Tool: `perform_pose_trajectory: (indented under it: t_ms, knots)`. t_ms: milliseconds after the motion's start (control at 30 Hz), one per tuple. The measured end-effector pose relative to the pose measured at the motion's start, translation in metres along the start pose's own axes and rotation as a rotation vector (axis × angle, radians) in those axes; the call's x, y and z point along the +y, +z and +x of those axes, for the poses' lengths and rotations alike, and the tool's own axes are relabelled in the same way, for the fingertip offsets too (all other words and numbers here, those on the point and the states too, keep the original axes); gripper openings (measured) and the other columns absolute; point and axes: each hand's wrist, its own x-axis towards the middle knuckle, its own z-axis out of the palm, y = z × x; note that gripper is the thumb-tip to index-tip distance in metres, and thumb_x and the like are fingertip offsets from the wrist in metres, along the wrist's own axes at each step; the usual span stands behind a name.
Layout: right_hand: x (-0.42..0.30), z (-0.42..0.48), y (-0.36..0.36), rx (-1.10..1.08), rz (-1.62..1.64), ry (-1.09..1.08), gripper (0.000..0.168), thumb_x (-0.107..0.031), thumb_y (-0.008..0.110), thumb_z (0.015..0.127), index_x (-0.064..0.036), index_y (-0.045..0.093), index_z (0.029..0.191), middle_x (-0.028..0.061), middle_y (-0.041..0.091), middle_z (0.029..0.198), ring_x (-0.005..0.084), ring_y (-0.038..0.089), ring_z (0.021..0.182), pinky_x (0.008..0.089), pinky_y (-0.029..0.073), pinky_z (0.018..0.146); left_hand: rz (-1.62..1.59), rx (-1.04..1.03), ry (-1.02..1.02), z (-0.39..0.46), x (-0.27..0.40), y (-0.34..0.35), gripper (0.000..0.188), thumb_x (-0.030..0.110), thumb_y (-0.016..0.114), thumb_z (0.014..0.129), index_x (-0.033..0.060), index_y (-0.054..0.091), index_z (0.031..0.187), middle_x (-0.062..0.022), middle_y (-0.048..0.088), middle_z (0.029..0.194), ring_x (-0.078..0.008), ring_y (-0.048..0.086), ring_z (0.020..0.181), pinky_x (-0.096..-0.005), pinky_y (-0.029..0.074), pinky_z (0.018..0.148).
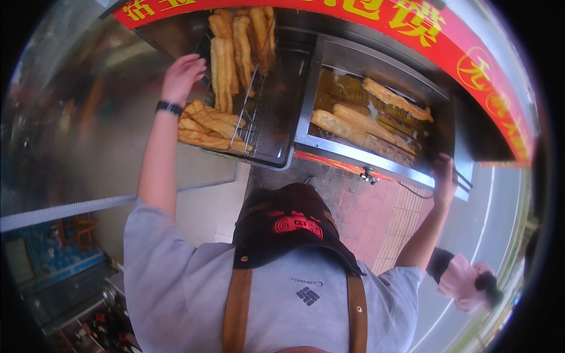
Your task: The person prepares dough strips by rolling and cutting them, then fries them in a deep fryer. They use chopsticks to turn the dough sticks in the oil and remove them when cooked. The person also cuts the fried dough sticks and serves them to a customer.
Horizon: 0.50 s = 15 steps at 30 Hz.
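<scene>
My left hand (183,77), with a dark band on its wrist, is raised beside the left edge of a wire rack (250,103). It appears empty, fingers loosely bent and slightly blurred. Fried dough sticks stand upright (223,73) in the rack, and more lie piled (209,125) at its near end. My right hand (443,174) grips dark chopsticks (463,180) by the right corner of a steel fryer (304,128); their far tips are hard to make out. Dough sticks (371,130) float in the oil, and a curved one (397,99) lies along the back.
A dark metal tray (284,110) stands under the rack, next to the fryer. A tap (368,175) juts from the fryer's front. A red banner (379,17) with yellow writing arches behind. A person in pink (468,282) is at right by the road (481,220).
</scene>
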Motion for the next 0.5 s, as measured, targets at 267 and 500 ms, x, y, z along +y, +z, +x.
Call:
perform_pose_trajectory:
  t_ms: [267,500]
  knots:
    - [0.019,0.0,-0.013,0.026,-0.083,-0.071,0.037,-0.031,0.047,0.1,-0.001,0.063,0.114,0.0065,0.061,0.092,0.0108,0.055,0.07,0.0238,0.046,0.064,1.089,0.102,-0.078,0.122,-0.054,0.054,0.088,0.04,0.073,0.079,0.01,0.029,0.149,-0.0259,0.045,0.14,-0.0396,0.052,0.123,-0.043,0.044,0.103]
    - [-0.001,-0.057,-0.018,0.094,0.21,0.003,0.032,-0.033,0.05,0.101,-0.005,0.064,0.106,0.0028,0.06,0.082,0.0101,0.055,0.066,0.0212,0.042,0.061,1.361,0.186,-0.167,0.154,-0.04,0.095,0.061,0.034,0.063,0.086,0.0149,0.041,0.139,-0.0205,0.04,0.138,-0.0386,0.051,0.124,-0.0474,0.047,0.099]
